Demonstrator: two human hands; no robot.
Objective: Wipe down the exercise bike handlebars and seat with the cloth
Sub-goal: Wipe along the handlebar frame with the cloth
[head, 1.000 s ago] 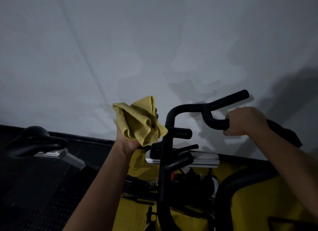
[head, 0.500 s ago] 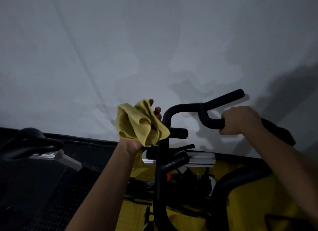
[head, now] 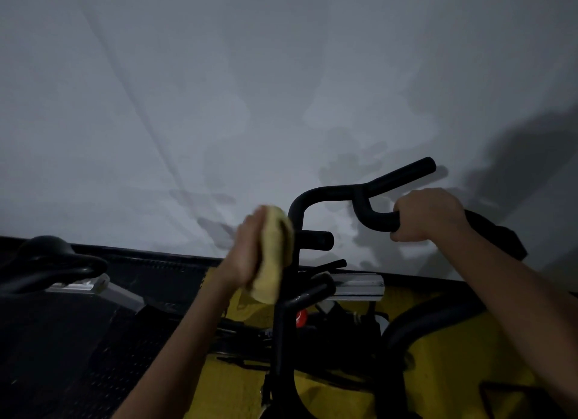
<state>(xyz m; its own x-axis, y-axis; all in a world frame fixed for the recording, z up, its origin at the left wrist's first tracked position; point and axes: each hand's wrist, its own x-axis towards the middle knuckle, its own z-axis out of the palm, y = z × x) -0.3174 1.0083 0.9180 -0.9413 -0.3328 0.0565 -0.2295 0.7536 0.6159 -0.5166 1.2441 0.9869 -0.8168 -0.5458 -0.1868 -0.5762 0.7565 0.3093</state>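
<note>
The black handlebars (head: pixel 331 191) of the exercise bike rise at centre right, with a curved upper bar and short stubs lower down. My left hand (head: pixel 247 250) holds the yellow cloth (head: pixel 275 253) bunched against the left upright of the handlebars; the hand and cloth are motion-blurred. My right hand (head: pixel 428 214) grips the right loop of the handlebars. The black seat (head: pixel 53 259) sits at the far left, apart from both hands.
A grey wall fills the upper view. Below are the bike's yellow frame (head: pixel 463 362), a silver slide rail (head: pixel 356 285), a red knob (head: pixel 301 318) and a dark mat (head: pixel 62 356) on the floor at left.
My left hand turned and brought the cloth rightward and down onto the handlebar's left upright, the cloth now squeezed tighter. My right hand kept its grip.
</note>
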